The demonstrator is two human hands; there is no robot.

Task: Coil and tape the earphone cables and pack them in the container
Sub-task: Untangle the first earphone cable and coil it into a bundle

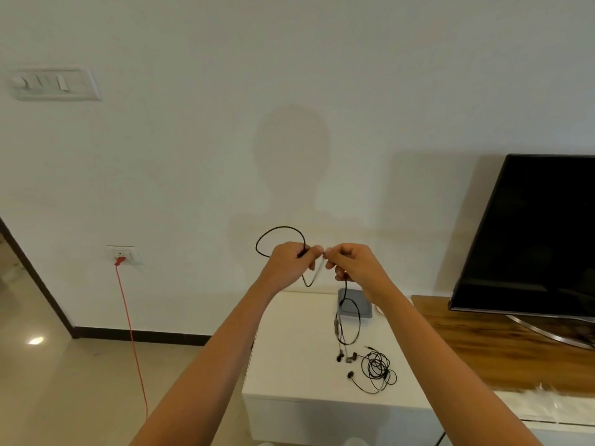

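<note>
1. Left hand (pixel 289 260) is pinching the black earphone cable (pixel 280 233) between thumb and fingers, raised well above the tabletop (pixel 289 342). Right hand (pixel 349 262) is pinching the same cable, fingertips of the two hands nearly touching.
2. One loop of the cable is standing up and to the far left of the left hand, roughly round. A short slack bight is sagging between the two hands.
3. The rest of the cable is hanging from the right hand, long axis near vertical, pointing down toward the tabletop. Its earbuds (pixel 346 357) are dangling at or just above the surface; contact cannot be told.
4. Judgement: coiling is only starting. One loop formed, most of the length still hanging.
5. A second earphone (pixel 376 370) is lying on the tabletop in a loose tangle, near right of the hanging earbuds, not taped.
6. A grey container (pixel 355 304) is sitting at the far side of the tabletop, behind the hanging cable. No tape is visible.
7. Risk: the hanging earbuds are swinging close to the tangled second earphone, so pulling up more length could snag or drag it.
8. Risk: the upper loop is held only by a pinch, and a loosened grip while feeding cable would let it spring open.
9. Risk: twist building along the hanging length could kink the next loops into a figure-eight.
</note>
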